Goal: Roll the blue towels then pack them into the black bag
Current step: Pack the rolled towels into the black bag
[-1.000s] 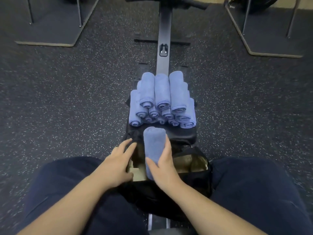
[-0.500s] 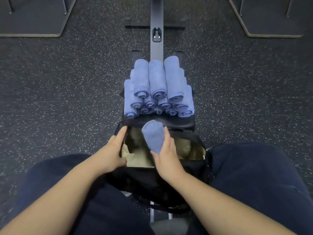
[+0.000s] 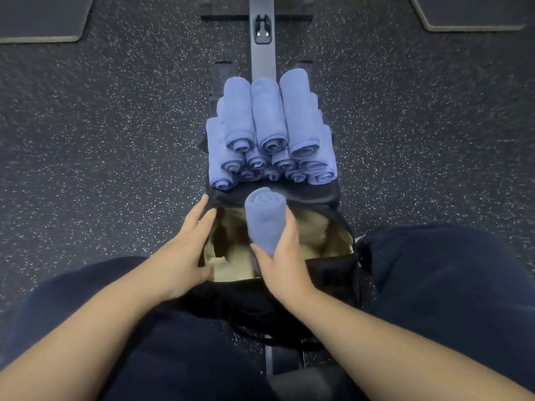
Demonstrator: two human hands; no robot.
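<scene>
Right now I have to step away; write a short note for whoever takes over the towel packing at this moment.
Right hand grips one rolled towel, held upright over the open black bag.
Left hand rests on the bag's left rim, fingers straight, keeping it open.
Stack of rolled towels sits just beyond the bag on the black bench pad.
Done: every towel in view is rolled.
Left: lower the held towel into the bag's tan interior, then pack the stack. No towel is visible inside the bag yet.
</scene>
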